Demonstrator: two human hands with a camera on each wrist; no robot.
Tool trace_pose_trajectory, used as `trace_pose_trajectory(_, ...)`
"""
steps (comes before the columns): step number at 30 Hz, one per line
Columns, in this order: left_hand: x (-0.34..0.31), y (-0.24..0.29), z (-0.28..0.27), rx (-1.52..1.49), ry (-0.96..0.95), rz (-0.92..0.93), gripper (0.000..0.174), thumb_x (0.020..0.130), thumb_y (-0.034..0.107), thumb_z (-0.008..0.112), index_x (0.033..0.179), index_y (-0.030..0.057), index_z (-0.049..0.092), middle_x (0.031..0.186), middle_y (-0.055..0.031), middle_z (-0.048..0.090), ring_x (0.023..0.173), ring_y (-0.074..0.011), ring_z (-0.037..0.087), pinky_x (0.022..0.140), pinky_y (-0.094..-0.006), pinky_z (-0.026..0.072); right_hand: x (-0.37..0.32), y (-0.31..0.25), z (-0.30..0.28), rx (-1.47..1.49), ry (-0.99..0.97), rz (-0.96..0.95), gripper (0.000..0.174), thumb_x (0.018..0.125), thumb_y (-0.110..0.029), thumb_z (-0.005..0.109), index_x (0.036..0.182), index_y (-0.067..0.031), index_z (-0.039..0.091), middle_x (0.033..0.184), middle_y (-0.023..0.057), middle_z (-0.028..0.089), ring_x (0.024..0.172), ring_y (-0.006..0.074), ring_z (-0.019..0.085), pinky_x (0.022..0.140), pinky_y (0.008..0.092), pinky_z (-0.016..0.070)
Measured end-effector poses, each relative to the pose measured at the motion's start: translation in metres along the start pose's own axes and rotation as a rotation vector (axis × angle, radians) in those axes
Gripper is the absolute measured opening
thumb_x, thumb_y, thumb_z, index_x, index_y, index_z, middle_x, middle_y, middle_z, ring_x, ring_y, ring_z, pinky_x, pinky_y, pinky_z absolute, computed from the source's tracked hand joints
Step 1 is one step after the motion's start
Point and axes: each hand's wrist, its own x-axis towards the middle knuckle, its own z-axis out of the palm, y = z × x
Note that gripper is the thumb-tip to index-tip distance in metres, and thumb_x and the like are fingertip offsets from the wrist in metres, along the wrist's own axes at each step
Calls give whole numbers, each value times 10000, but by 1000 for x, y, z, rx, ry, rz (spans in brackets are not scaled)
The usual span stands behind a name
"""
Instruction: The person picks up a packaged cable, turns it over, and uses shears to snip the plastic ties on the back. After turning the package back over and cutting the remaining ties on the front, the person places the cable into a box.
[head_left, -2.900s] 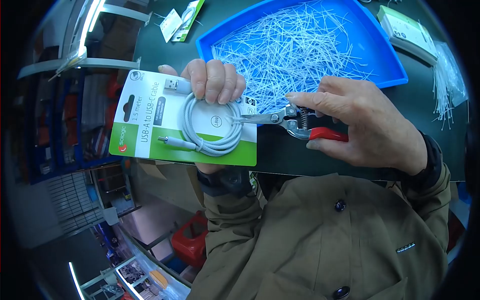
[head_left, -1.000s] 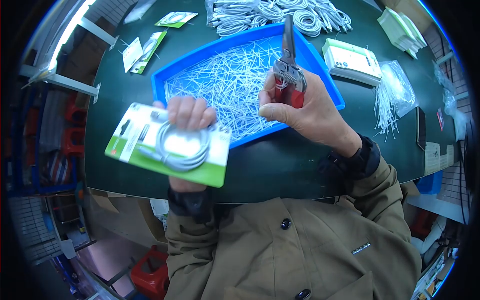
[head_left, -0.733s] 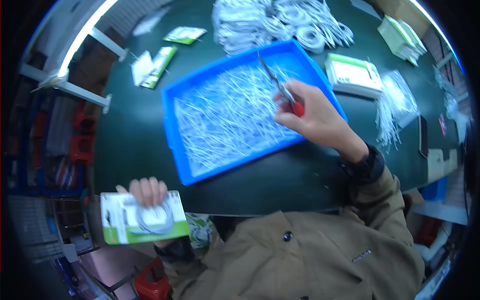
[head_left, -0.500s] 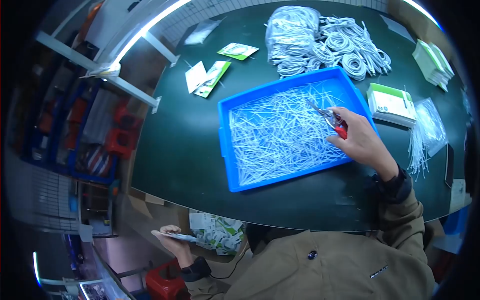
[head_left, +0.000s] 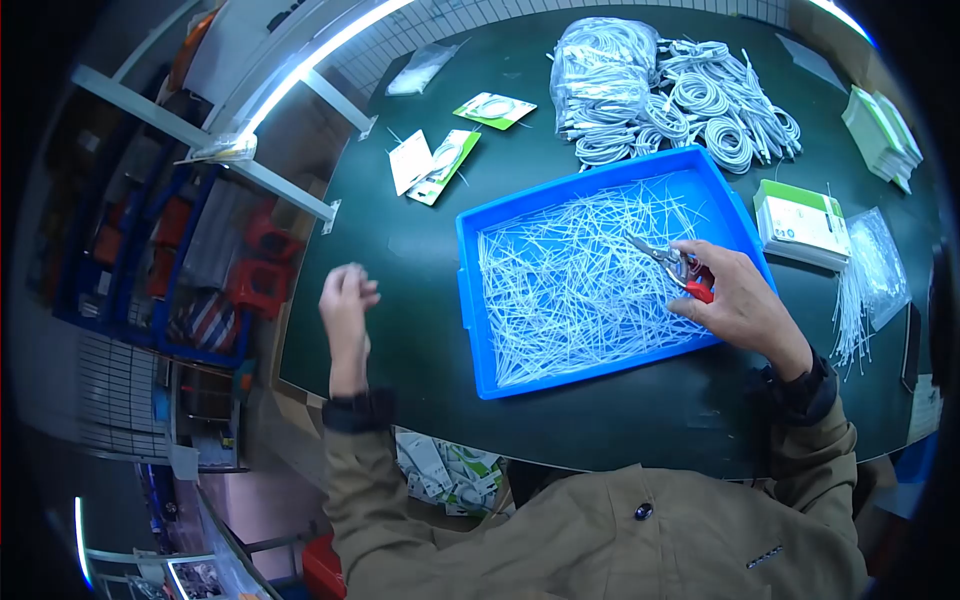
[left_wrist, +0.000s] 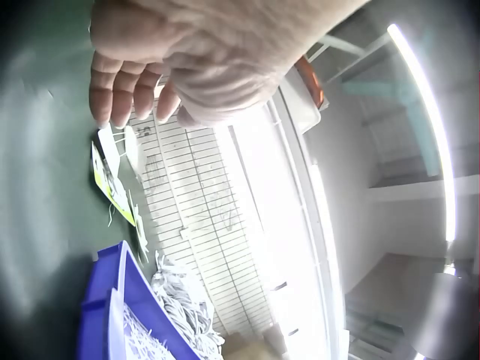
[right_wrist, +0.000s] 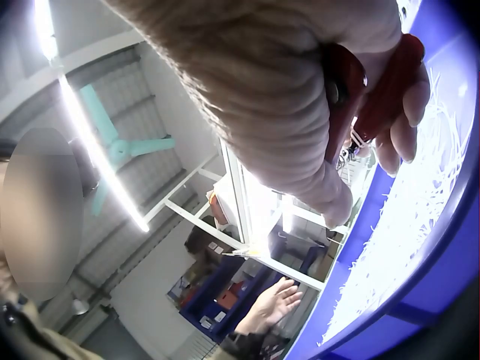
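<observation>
My left hand (head_left: 347, 315) is empty over the left part of the dark green table, its fingers relaxed; in the left wrist view the hand (left_wrist: 187, 75) has its fingers extended. My right hand (head_left: 742, 305) grips the red handles of the cutters (head_left: 668, 262), whose blades point left over the blue tray (head_left: 463, 290). White ties (head_left: 590, 290) fill the tray in a loose tangle. From the right wrist, the red handles (right_wrist: 386, 90) show within the hand's grasp. A box below the table's front edge holds carded packages (head_left: 450, 470).
Three carded packages (head_left: 497, 110) lie at the back left, near a plastic bag (head_left: 422, 68). Coiled cables (head_left: 700, 100) are heaped behind the tray. Stacked cards (head_left: 803, 225), a bag of ties (head_left: 875, 265) and more cards (head_left: 880, 135) lie to the right.
My left hand has let go of the cable package it held near the box and moved up over the table. My right hand still holds the cutters, having moved from the package to above the tray.
</observation>
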Motion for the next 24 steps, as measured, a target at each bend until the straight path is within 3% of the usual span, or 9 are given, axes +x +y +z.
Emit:
trace_pose_trajectory(5,135,-13,81,394,4,8,509,1035,411,644,1308,-19,617,1139,-115,674,950,-198,664,727,-343,594,5,-2,-7,59,-5,-17,686,788,-225,881,1363,34,610,1162,233,706,1027,393,692,934,436,540)
trace_pose_trajectory(7,179,-27,94,415,-31,-93,652,987,435,700,1368,-82,587,1225,-199,682,989,-293,714,752,-410,610,7,1,-9,72,15,-25,688,783,-220,886,1361,33,611,1162,234,706,1030,393,693,930,435,542)
trace_pose_trajectory(10,254,-75,109,425,61,-209,1057,842,609,798,1464,-179,465,1389,-299,610,1214,-343,656,922,-449,585,10,10,-10,71,28,-42,685,782,-209,892,1367,14,613,1129,214,701,998,378,693,900,436,544)
trace_pose_trajectory(12,286,-90,122,575,116,-91,1220,754,664,847,1456,-236,414,1418,-351,583,1265,-389,642,1046,-415,527,13,11,-15,46,-8,-29,688,787,-212,893,1378,-3,608,1077,184,694,961,349,688,876,435,543)
trace_pose_trajectory(15,282,-61,142,636,67,-73,1126,715,572,922,1390,-219,491,1364,-328,638,1202,-378,690,1051,-415,526,18,9,-19,49,-47,46,695,789,-211,891,1388,-7,602,1070,171,691,948,333,679,872,429,539)
trace_pose_trajectory(18,298,-64,135,451,-188,-204,903,793,431,912,1342,-185,546,1303,-271,688,1141,-337,724,978,-410,570,20,19,-15,70,-31,26,723,789,-224,899,1411,-21,591,1044,158,680,928,326,662,860,420,531)
trace_pose_trajectory(21,286,-80,113,-189,-364,-214,630,914,281,829,1316,-140,585,1264,-223,709,1079,-308,746,929,-424,601,21,14,-16,63,-51,52,728,786,-223,906,1413,-24,594,1034,153,678,937,326,659,859,420,529)
trace_pose_trajectory(22,287,-81,111,-316,-322,-285,464,988,167,739,1328,-109,585,1257,-201,710,1084,-325,742,946,-475,610,20,13,-16,55,-37,41,729,785,-221,907,1413,-24,595,1032,152,678,938,325,659,859,419,529)
trace_pose_trajectory(24,272,-75,94,-375,-284,-352,452,1036,126,642,1405,-101,511,1366,-222,648,1212,-354,683,1050,-528,562,18,7,-20,65,-28,52,729,785,-212,906,1416,-20,596,1037,158,685,939,331,664,870,420,531)
